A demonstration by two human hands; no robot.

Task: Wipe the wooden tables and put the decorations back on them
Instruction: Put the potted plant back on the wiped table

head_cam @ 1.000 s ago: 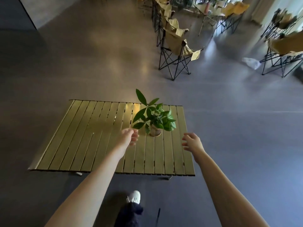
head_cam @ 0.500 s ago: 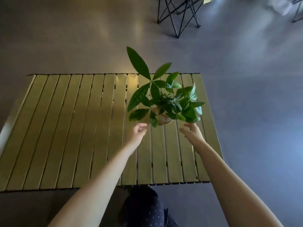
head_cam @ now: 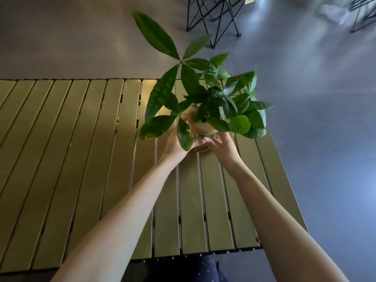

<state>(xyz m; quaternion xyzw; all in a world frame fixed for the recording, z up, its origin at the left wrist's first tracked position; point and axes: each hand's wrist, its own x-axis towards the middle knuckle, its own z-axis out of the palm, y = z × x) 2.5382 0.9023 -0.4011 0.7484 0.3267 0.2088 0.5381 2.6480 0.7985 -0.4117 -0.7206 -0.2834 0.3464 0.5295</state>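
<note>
I see both hands on the potted plant [head_cam: 203, 110] over the right part of the slatted wooden table [head_cam: 71, 159]. Left hand [head_cam: 175, 144] cups the pot's left side, right hand [head_cam: 222, 147] wraps its near-right side, fingers curled round it. Can't tell if the pot base touches the slats.

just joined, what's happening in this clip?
A person has both hands around a small potted plant on the slatted wooden table. The left hand cups the pot's left side and the right hand grips its right side, under the leaves. Whether the pot is resting on the slats or just lifted cannot be told. No cloth is in view.
</note>
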